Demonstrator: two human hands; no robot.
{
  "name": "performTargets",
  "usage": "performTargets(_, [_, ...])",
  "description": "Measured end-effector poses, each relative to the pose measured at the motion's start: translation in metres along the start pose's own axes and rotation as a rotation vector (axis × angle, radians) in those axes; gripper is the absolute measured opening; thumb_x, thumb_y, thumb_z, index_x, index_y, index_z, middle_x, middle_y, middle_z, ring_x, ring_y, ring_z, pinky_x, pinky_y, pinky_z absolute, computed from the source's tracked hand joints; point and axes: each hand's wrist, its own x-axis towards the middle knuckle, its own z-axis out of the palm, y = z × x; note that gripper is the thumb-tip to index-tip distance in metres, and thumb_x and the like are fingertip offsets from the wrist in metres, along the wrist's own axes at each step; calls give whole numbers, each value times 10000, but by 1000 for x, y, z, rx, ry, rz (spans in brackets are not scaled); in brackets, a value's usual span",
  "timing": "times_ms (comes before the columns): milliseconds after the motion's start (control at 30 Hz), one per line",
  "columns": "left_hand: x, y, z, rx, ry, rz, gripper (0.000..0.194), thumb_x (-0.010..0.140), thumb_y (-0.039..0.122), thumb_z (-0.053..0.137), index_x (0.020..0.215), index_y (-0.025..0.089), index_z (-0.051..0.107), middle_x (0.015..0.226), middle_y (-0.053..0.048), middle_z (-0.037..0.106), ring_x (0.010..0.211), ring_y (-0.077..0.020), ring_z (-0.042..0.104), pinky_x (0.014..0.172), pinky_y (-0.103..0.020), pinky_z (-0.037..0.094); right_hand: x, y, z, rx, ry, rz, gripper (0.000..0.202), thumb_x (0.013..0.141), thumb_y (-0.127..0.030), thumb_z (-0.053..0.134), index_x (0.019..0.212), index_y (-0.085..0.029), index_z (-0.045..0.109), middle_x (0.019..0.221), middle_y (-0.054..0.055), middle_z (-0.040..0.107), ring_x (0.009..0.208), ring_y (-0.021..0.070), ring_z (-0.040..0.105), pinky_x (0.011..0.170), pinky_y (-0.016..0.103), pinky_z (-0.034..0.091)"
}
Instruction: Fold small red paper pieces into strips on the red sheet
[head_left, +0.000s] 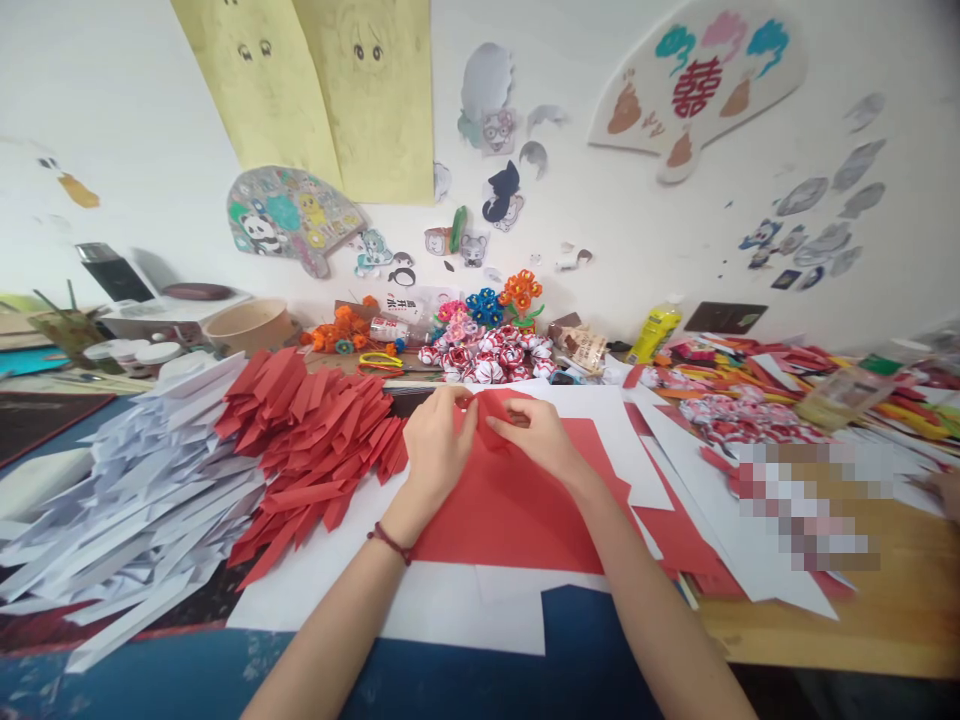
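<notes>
Between my two hands is a piece of red paper [491, 410], held up at the far edge of a large red sheet [517, 510]. My left hand [439, 440] pinches its left side, a dark red bracelet on the wrist. On the right side, the thumb and fingers of my right hand [536, 430] are closed on the same paper. Its exact folds are partly hidden by my fingers. Under the red sheet lie white sheets [465, 605]. Left of my hands is a heap of folded red paper strips [315, 430].
A heap of folded white paper strips [157, 500] lies at far left. Behind my hands stand red-and-white paper flowers [495, 355], a bowl [251, 328] and a yellow bottle [655, 330]. More sheets and coloured strips cover the right side, where another person's hand [946, 490] shows.
</notes>
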Motion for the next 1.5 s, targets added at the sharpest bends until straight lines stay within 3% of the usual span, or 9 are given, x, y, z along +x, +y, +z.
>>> performTargets(133, [-2, 0, 1, 61, 9, 148, 84, 916, 222, 524, 948, 184, 592, 897, -36, 675, 753, -145, 575, 722, -274, 397, 0, 0, 1, 32, -4, -6, 304, 834, -448, 627, 812, -149, 677, 747, 19, 629, 682, 163, 550, 608, 257, 415])
performTargets(233, [-1, 2, -1, -22, 9, 140, 96, 906, 217, 532, 974, 186, 592, 922, -45, 664, 777, -149, 569, 744, -278, 411, 0, 1, 0, 9, 21, -7, 323, 833, -464, 628, 825, -147, 687, 749, 20, 637, 693, 168, 559, 607, 254, 415])
performTargets(500, [10, 0, -5, -654, -73, -290, 226, 901, 359, 536, 1037, 186, 585, 895, -48, 657, 820, -141, 615, 709, -234, 466, -1, -3, -3, 6, 58, 12, 338, 801, -487, 649, 760, -151, 661, 714, 19, 607, 648, 164, 529, 565, 253, 376])
performTargets(633, [12, -6, 0, -843, -206, -388, 275, 836, 415, 618, 966, 172, 604, 860, -31, 641, 642, -95, 545, 595, -210, 446, -1, -5, -2, 26, 57, 27, 341, 786, -495, 658, 774, -155, 675, 714, 23, 610, 663, 176, 535, 570, 257, 385])
performTargets(767, [11, -4, 2, -868, -263, -391, 281, 807, 409, 662, 927, 157, 627, 857, -28, 626, 611, -73, 503, 570, -199, 431, -2, -5, -1, 86, 33, 16, 297, 807, -448, 645, 829, -155, 691, 774, 23, 632, 707, 183, 563, 614, 259, 414])
performTargets(1000, [13, -1, -3, -873, -302, -528, 302, 743, 425, 712, 820, 136, 667, 749, -15, 639, 579, -70, 478, 548, -196, 391, -2, -6, -3, -6, 60, -17, 270, 816, -399, 639, 726, -145, 659, 678, -1, 574, 618, 143, 503, 557, 243, 355])
performTargets(1233, [13, -1, -3, -843, -303, -538, 322, 714, 445, 730, 818, 143, 693, 782, -30, 671, 620, -91, 518, 567, -212, 397, -3, -11, -4, 80, 42, -4, 296, 801, -434, 639, 880, -157, 711, 841, 49, 662, 763, 211, 593, 651, 281, 434])
performTargets(1367, [12, 0, -2, -856, -327, -550, 323, 717, 448, 727, 826, 145, 699, 769, -31, 673, 629, -102, 535, 576, -221, 400, -3, -11, -3, 6, 73, -4, 327, 795, -475, 637, 722, -157, 661, 660, 9, 558, 637, 166, 501, 567, 260, 354])
performTargets(1500, [12, 1, -2, -858, -322, -564, 334, 698, 451, 739, 814, 140, 704, 758, -39, 677, 641, -113, 545, 582, -225, 402, -3, -10, -2, -49, 83, -30, 393, 821, -471, 612, 589, -181, 482, 592, -37, 371, 569, 111, 335, 532, 255, 237])
